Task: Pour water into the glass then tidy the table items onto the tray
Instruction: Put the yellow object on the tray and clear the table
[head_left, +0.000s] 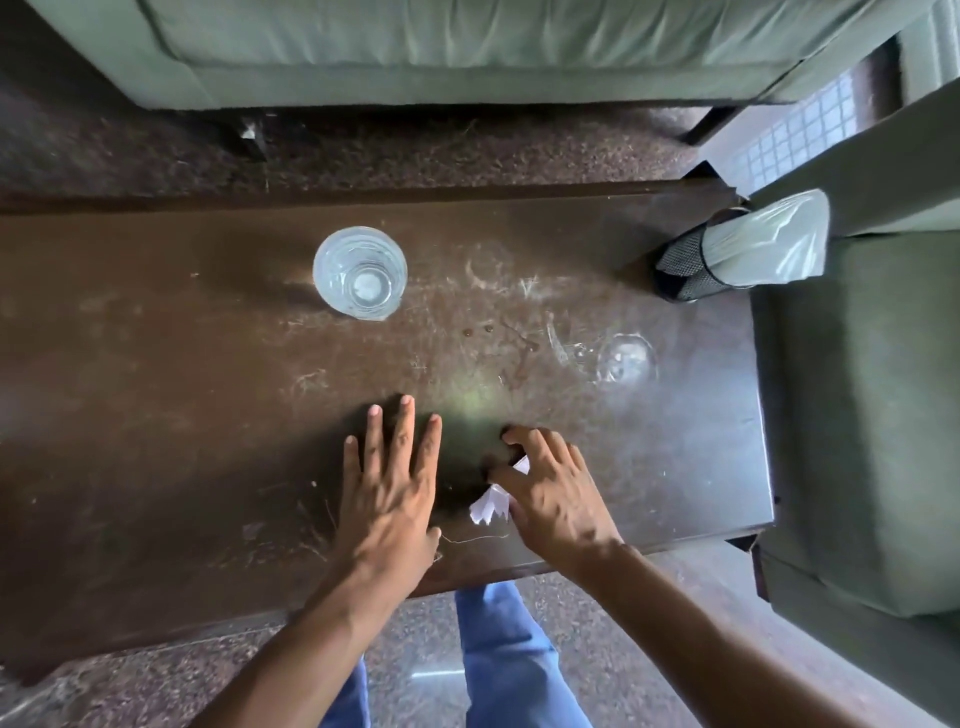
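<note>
A clear ribbed glass (360, 273) stands upright on the dark brown table (156, 389), left of centre toward the far edge. A second, fainter clear glass (623, 358) stands to the right. My left hand (392, 488) lies flat on the table near the front edge, fingers apart, holding nothing. My right hand (556, 499) is beside it, fingers curled down over torn white paper scraps (488, 504). Part of the paper sticks out under the thumb; the rest is hidden by the palm.
A black mesh bin (691, 265) with a clear plastic liner stands at the table's far right corner. A green sofa (467, 47) runs behind the table and a green armchair (857, 415) sits close on the right. My legs in blue trousers (509, 660) are at the front edge.
</note>
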